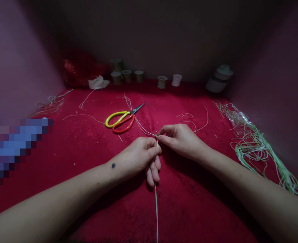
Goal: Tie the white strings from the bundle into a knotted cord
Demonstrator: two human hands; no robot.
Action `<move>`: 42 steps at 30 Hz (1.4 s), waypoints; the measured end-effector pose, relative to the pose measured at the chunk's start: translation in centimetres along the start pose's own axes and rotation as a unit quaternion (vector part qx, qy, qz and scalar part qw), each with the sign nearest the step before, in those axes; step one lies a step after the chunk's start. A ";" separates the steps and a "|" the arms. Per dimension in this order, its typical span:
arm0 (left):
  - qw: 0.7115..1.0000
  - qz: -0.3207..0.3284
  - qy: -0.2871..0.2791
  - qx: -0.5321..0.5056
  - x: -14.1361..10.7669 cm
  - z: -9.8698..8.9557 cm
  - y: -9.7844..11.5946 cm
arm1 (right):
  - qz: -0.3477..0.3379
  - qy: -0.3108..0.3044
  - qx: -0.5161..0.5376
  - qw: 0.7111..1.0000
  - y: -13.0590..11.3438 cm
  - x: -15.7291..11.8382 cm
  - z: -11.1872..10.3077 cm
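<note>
Thin pale cords run from the bottom edge up to my left hand, which pinches them between thumb and forefinger, its other fingers loosely curled below. Just above that pinch is a small greenish knot. My right hand holds the cord at this knot with thumb and forefinger tips. From there, two loose strands lead up and left, passing by scissors with one yellow and one red handle. The scissors lie on the red cloth, blades pointing up and right.
Several thread spools stand along the back, with a white bottle at back right. A red plastic bag and crumpled white tissue sit at back left. Green and white cords lie bundled on the right. Loose thread lies left.
</note>
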State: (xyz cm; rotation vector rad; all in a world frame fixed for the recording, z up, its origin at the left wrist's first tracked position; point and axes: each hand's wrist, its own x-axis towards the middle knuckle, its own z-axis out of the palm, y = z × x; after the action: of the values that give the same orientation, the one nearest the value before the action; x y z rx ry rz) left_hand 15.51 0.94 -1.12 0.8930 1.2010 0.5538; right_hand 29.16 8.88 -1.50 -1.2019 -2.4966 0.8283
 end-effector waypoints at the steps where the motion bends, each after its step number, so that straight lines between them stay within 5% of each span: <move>1: 1.000 -0.001 0.001 -0.001 0.0 0.0 0.0 | 0.000 0.003 -0.002 1.000 0.0 0.0 0.0; 13: 1.000 0.022 0.007 -0.002 0.1 0.0 -0.1 | 0.000 0.015 -0.006 1.000 -0.1 -0.2 0.1; 33: 0.998 0.050 -0.033 -0.014 -0.4 -1.1 -0.7 | 0.051 -0.097 0.108 0.988 0.4 -1.6 -1.6; 42: 0.996 0.048 0.022 0.069 -1.4 -1.0 -0.2 | 0.064 -0.108 0.128 0.984 0.4 -1.9 -1.7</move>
State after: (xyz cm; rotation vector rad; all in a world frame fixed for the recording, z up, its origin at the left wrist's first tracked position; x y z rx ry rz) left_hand 14.09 0.06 -0.67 1.0642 1.2536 0.5750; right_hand 31.32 8.23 -0.35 -1.2480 -2.3950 1.3334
